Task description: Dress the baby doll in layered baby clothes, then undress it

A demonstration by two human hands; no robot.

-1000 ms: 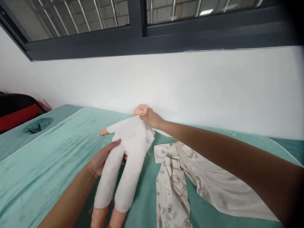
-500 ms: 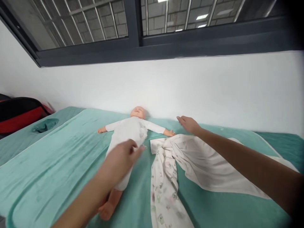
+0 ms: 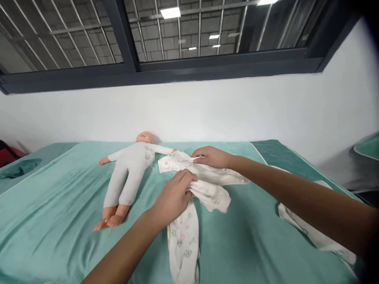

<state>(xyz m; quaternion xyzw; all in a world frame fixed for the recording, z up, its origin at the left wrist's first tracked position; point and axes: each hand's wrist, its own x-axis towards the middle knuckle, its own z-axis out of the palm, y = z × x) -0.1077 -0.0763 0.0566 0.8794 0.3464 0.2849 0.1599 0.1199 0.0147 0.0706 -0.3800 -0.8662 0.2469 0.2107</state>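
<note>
White printed baby trousers (image 3: 183,240) lie on the bed, one leg stretched toward me and the other bunched up. My left hand (image 3: 176,193) is closed on a fold of the bunched cloth. Farther up, my right hand (image 3: 211,157) pinches the cloth's upper edge. Left of the trousers a baby doll (image 3: 127,169) in a white suit lies on its back, arms spread and feet bare. One of its hands touches or lies close to the trousers' waist end.
A green sheet (image 3: 59,205) covers the bed, which meets a white wall (image 3: 189,114) below a barred window. Another white printed cloth (image 3: 314,230) lies at the right, partly behind my forearm. Something red and black (image 3: 8,154) stands at the far left.
Both hands have come onto the trousers and gripped them. The trousers' wide-spread right part is now gathered up. The view has swung right, showing the second cloth more fully.
</note>
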